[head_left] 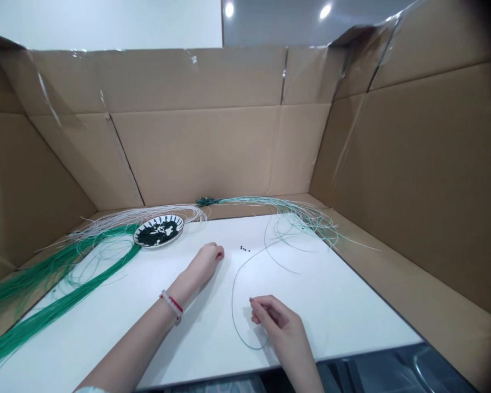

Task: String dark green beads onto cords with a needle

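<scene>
My left hand point(209, 261) is over the white board with its fingers curled together. Whether anything sits between its fingertips is hidden. Just right of it, several tiny dark beads point(244, 249) lie on the board. Nearer the front edge, my right hand point(279, 321) pinches a thin green cord point(232, 297) between thumb and forefinger. From that hand the cord curves out to the left, then back toward the far right bundle. A patterned oval plate point(180, 220) with a heap of dark beads point(157, 231) stands behind and left of my left hand.
Long green cords point(77, 292) run along the left side, with pale strands point(147, 212) behind the plate. A bundle of beaded green cords point(265, 201) spreads across the back right. Cardboard walls point(216, 153) enclose the white board point(343, 311) at the back and sides.
</scene>
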Motion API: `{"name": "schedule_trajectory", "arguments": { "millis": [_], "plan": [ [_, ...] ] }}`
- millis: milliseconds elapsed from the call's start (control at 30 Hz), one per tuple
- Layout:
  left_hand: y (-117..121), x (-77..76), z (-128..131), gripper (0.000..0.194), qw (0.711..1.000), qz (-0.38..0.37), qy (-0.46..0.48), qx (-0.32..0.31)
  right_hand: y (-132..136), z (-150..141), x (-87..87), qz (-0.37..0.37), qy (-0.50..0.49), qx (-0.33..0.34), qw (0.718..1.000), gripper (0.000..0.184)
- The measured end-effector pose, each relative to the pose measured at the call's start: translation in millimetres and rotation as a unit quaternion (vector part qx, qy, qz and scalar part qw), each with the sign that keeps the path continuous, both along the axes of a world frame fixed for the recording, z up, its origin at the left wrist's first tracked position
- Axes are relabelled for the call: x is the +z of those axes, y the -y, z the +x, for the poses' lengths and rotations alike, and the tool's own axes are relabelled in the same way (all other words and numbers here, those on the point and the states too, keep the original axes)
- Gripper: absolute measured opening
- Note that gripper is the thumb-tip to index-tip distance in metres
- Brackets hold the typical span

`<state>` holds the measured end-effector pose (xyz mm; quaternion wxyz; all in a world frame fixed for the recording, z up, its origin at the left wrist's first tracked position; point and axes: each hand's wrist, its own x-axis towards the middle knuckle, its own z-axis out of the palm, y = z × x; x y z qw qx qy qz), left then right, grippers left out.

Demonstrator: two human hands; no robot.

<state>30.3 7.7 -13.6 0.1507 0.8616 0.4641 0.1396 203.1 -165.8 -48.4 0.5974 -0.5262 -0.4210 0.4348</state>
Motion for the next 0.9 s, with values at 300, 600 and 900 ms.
{"name": "schedule_trajectory", "arguments": {
  "millis": [300,600,900],
  "plan": [
    [45,3.4,-52,0.016,0.999,0.007,0.008,0.052,0,-3,7.5,0.038,0.016,0.005,0.999,0.037],
    [80,7.7,-85,0.017,0.985,-0.066,0.13,0.092,-19,-51,27.3,0.032,0.115,0.09,0.989,0.022],
    [109,19.6,-83,0.019,0.946,-0.175,0.265,0.068,-23,-68,33.6,-0.021,0.139,0.13,0.982,0.029]
  ]
}}
